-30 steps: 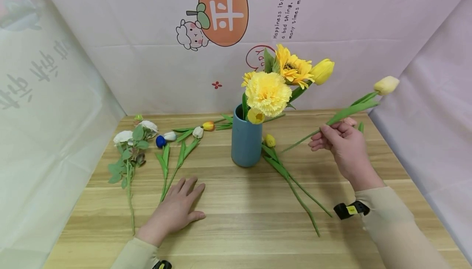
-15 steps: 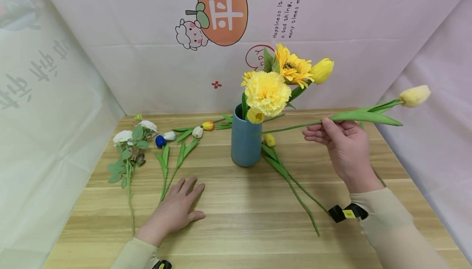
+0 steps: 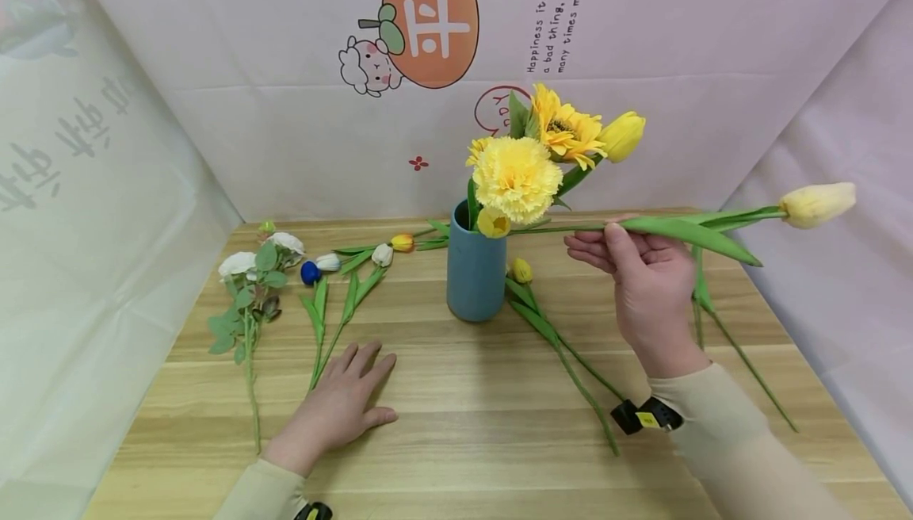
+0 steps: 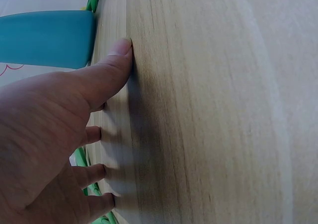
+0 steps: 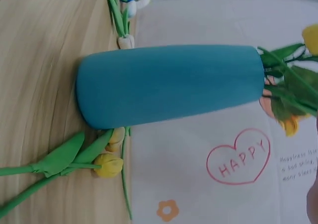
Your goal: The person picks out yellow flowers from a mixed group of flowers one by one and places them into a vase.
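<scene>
My right hand (image 3: 652,282) pinches the stem of a pale yellow tulip (image 3: 816,204) between thumb and fingers, right of the blue vase (image 3: 476,278). The tulip lies nearly level, its bloom out to the right and its stem pointing at the vase's mouth; the stem's end is hidden behind the flowers. In the vase stand a yellow carnation (image 3: 517,177), a sunflower (image 3: 567,128) and yellow tulips (image 3: 623,137). My left hand (image 3: 345,401) rests on the table, fingers spread, over the stem ends of a blue tulip (image 3: 310,272) and a white tulip (image 3: 382,255).
White roses (image 3: 238,265) lie at the table's left. An orange-yellow tulip (image 3: 403,243) lies behind the white one. Right of the vase lies a yellow tulip (image 3: 522,270) with crossing stems. More green stems (image 3: 749,361) lie beyond my right wrist. A printed cloth (image 3: 299,147) hangs behind.
The pale yellow tulip has swung from slanting to nearly level, and my right hand has carried it slightly left and up toward the vase's mouth. My left hand has stayed put.
</scene>
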